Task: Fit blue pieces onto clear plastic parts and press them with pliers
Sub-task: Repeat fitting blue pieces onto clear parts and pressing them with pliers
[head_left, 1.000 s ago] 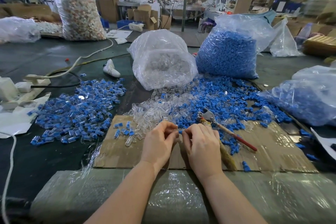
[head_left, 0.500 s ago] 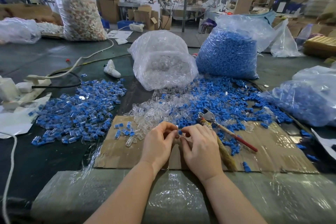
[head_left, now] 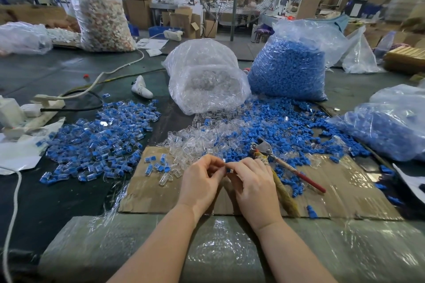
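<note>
My left hand (head_left: 202,181) and my right hand (head_left: 253,186) meet fingertip to fingertip over the cardboard sheet (head_left: 345,190). My right hand pinches a small blue piece (head_left: 228,169); my left hand pinches a clear plastic part against it, mostly hidden by the fingers. The pliers (head_left: 264,148) lie just right of my right hand, their red handle (head_left: 308,181) pointing right. Loose clear parts (head_left: 193,142) and loose blue pieces (head_left: 276,126) are heaped beyond my hands. A pile of fitted blue-and-clear parts (head_left: 99,142) spreads at the left.
A bag of clear parts (head_left: 207,85) and a bag of blue pieces (head_left: 287,69) stand behind the heaps. Another bag of blue pieces (head_left: 391,128) lies at the right. A white cable (head_left: 115,71) and power strip (head_left: 34,110) sit at the left.
My hands have stayed in place over the cardboard. The fingertips have closed together, bringing the blue piece against the clear part.
</note>
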`<state>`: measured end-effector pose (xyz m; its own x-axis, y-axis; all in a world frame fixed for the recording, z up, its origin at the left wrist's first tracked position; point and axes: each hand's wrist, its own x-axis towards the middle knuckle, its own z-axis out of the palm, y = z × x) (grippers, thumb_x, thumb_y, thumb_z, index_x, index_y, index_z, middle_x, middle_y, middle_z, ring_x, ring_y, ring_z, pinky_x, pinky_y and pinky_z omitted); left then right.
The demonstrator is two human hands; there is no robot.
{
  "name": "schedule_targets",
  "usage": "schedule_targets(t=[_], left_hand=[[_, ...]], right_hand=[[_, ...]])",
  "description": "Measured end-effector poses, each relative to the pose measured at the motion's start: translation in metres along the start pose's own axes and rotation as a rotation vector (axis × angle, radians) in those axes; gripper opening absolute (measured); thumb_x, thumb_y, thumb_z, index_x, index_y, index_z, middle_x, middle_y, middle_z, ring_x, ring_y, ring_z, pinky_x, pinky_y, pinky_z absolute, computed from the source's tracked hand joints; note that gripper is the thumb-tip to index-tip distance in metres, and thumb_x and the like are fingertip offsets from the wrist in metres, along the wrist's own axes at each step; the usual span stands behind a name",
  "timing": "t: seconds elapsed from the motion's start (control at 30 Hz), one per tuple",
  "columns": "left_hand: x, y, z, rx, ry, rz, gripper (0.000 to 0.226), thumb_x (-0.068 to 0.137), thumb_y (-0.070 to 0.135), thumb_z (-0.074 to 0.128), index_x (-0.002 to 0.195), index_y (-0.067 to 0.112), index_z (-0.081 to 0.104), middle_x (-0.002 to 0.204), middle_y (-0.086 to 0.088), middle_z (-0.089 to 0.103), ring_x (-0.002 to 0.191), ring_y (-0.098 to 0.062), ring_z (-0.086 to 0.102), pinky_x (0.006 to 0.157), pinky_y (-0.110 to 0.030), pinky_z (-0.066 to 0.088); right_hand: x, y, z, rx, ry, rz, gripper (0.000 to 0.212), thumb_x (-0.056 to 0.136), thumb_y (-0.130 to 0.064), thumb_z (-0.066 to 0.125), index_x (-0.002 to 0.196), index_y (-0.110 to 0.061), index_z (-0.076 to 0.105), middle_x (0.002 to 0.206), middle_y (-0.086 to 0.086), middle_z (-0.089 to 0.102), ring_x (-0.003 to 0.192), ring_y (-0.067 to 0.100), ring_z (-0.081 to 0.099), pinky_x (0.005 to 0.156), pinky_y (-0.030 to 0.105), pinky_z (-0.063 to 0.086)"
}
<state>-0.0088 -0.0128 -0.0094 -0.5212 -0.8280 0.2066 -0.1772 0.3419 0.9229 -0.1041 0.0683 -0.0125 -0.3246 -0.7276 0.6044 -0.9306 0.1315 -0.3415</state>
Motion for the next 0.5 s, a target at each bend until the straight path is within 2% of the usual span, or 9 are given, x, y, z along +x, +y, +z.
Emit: schedule_targets(t=[0.1, 0.2, 0.27, 0.33, 0.5], left_hand=[[0.001, -0.001, 0.000, -0.008, -0.002, -0.005, 0.018, 0.084, 0.010, 0.066, 0.079, 0.027, 0.062, 0.076, 0.005, 0.066, 0.071, -0.003, 0.061, 0.066, -0.011, 0.048], [0.001, -0.001, 0.001, -0.038, -0.007, -0.035, 0.016, 0.084, 0.010, 0.066, 0.080, 0.024, 0.061, 0.078, 0.001, 0.067, 0.075, -0.012, 0.065, 0.071, -0.019, 0.053], [0.001, -0.001, 0.000, -0.069, -0.011, -0.059, 0.015, 0.084, 0.009, 0.065, 0.081, 0.023, 0.061, 0.078, -0.001, 0.068, 0.075, -0.012, 0.068, 0.069, -0.019, 0.053], [0.001, 0.000, 0.000, -0.064, -0.011, -0.061, 0.016, 0.085, 0.008, 0.065, 0.081, 0.023, 0.061, 0.078, 0.000, 0.068, 0.071, -0.005, 0.067, 0.065, -0.012, 0.050], [0.001, 0.003, 0.000, -0.038, -0.008, -0.045, 0.019, 0.085, 0.006, 0.064, 0.080, 0.023, 0.059, 0.074, 0.005, 0.064, 0.064, 0.011, 0.059, 0.059, -0.004, 0.043]], right_hand=[[0.000, -0.001, 0.000, -0.016, 0.011, -0.009, 0.016, 0.076, -0.019, 0.076, 0.090, -0.015, 0.069, 0.082, 0.001, 0.062, 0.076, 0.025, 0.058, 0.068, 0.039, 0.046], [0.001, 0.000, -0.004, -0.059, 0.074, 0.031, 0.018, 0.075, -0.017, 0.067, 0.093, -0.013, 0.069, 0.089, 0.002, 0.064, 0.082, 0.025, 0.060, 0.074, 0.039, 0.045], [0.002, 0.004, -0.007, -0.119, 0.115, 0.129, 0.022, 0.076, -0.013, 0.070, 0.098, -0.012, 0.068, 0.096, 0.004, 0.065, 0.090, 0.027, 0.061, 0.080, 0.041, 0.043], [0.004, 0.008, -0.013, -0.210, 0.096, 0.273, 0.029, 0.079, -0.016, 0.070, 0.107, -0.011, 0.065, 0.106, 0.008, 0.063, 0.100, 0.030, 0.058, 0.086, 0.044, 0.041], [0.012, 0.024, -0.031, -0.516, -0.343, 0.652, 0.062, 0.090, -0.054, 0.040, 0.140, -0.018, 0.029, 0.141, 0.011, 0.039, 0.129, 0.030, 0.036, 0.108, 0.049, 0.022]])
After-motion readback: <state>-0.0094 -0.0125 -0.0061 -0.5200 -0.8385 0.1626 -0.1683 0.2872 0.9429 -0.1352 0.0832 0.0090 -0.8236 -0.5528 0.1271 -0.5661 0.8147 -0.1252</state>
